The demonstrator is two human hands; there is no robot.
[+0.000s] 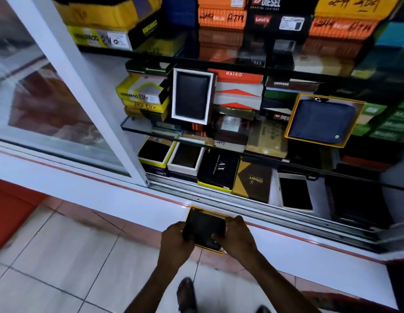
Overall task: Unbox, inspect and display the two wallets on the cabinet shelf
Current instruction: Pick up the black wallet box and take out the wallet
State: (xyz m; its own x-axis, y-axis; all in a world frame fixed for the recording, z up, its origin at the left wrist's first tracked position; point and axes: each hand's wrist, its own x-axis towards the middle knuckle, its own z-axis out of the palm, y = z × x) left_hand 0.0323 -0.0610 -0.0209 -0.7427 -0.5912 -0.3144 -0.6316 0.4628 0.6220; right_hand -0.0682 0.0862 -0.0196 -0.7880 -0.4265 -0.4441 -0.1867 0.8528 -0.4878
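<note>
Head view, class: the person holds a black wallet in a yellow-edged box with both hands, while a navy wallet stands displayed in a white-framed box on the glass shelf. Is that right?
Not quite. In the head view, the navy wallet sits in a yellow-framed box; the white-framed box holds a black one. The rest stands: left hand and right hand hold the black wallet.

Both forearms rise from the bottom centre of the frame and converge just below the middle. The left hand (177,239) and right hand (236,237) face each other, fingers curled inward, each in a closed grip on opposite sides of the same dark wallet (204,229), thumbs on top.
</note>
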